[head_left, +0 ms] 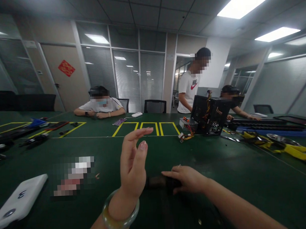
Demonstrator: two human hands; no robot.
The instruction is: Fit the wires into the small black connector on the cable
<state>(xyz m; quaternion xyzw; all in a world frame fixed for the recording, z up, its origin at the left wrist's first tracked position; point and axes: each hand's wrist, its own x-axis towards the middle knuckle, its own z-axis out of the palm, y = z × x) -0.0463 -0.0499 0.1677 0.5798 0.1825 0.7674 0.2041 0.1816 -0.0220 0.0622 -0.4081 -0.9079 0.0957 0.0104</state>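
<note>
My left hand (133, 164) is raised above the table, a jade-like bangle on its wrist. Its fingers bend forward with the thumb apart, and nothing is in it. Lower and to the right, my right hand (187, 178) wears a ring and has its fingers and thumb around a black, strap-like thing (157, 182). That thing is dark and blurred, so its kind is unclear; it seems to run down into a larger dark shape near the bottom edge, where small shiny spots show.
On the green table (106, 157), a white power-bank-like device (21, 201) and a pixelated item (74, 177) lie left. Across stand an open black computer case (211, 115) and a power supply with cables (187, 124). Yellow straps (300, 152) lie right. Several people are beyond.
</note>
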